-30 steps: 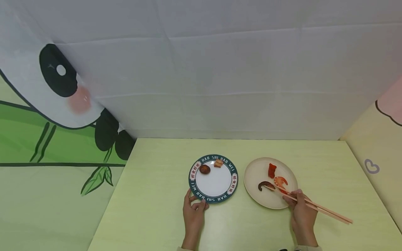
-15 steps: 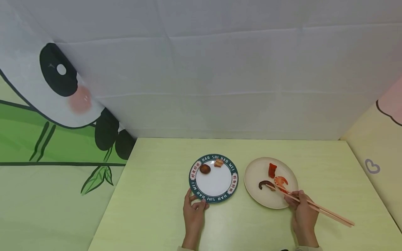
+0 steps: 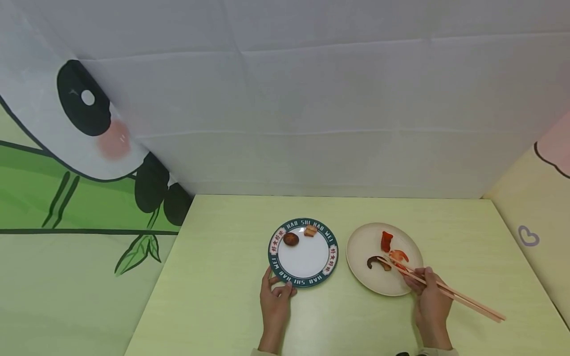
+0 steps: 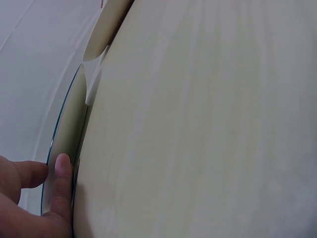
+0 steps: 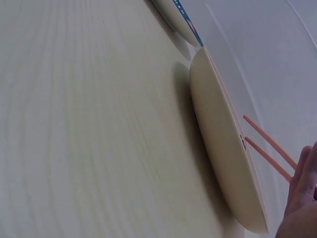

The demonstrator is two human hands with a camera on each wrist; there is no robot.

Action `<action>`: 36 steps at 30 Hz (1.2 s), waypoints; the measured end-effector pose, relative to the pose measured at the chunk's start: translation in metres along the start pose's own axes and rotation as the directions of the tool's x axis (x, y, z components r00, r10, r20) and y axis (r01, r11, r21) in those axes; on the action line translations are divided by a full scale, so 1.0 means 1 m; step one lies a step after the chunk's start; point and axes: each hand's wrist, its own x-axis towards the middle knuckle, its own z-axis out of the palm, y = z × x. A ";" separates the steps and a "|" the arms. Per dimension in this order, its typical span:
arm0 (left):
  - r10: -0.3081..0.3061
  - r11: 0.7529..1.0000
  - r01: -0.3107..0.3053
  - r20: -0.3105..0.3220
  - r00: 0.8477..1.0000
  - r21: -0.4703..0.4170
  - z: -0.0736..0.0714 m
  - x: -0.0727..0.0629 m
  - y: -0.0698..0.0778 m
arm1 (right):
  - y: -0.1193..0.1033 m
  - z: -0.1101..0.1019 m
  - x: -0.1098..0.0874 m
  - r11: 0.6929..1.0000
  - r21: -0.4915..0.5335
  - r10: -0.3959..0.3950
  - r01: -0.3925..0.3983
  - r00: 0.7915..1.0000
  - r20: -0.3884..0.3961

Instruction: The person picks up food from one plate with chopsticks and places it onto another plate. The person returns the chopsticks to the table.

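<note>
Head view: our left hand [image 3: 276,304] pinches the green-rimmed plate [image 3: 305,259], likely steadying it. Our right fingers pinch chopsticks [image 3: 465,299], tips presumably reaching for the dark curved piece [image 3: 373,258].

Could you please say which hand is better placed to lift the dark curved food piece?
Probably the right hand: its long tan chopsticks end at that piece, while the left hand holds the round green-rimmed white plate.

- Left hand [image 4: 29,218]: cut off by left edge, left wrist view.
- Right hand [image 5: 302,198]: cut off, right wrist view; back ends of chopsticks [image 5: 270,143] out of sight there.
- Shrimp-like piece [image 3: 399,255]: partly behind chopsticks, head view.
- Beige plate [image 3: 365,242]: cropped at top, left wrist view.
- Dark thing [image 3: 403,354], bottom edge: mostly cropped, can't identify.
</note>
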 end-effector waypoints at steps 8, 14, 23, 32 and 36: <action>0.000 1.000 0.000 -0.005 1.000 -0.007 0.000 0.000 0.001 | 0.000 0.006 -0.003 0.998 -0.052 0.017 -0.016 1.000 0.010; -0.003 1.000 0.003 -0.006 1.000 0.003 0.000 -0.001 0.002 | 0.000 0.010 -0.005 0.996 -0.083 0.033 -0.031 0.999 0.024; -0.002 1.000 0.002 -0.002 1.000 -0.008 0.000 -0.001 0.002 | 0.001 0.014 -0.010 0.995 -0.086 0.059 -0.056 0.998 0.034; 0.008 1.000 -0.008 0.003 1.000 -0.029 -0.001 -0.003 0.003 | 0.000 0.018 -0.013 0.993 -0.106 0.063 -0.058 0.997 0.046; 0.006 1.000 -0.006 0.001 1.000 -0.024 0.000 -0.002 0.003 | -0.001 0.018 -0.014 0.993 -0.106 0.064 -0.059 0.997 0.049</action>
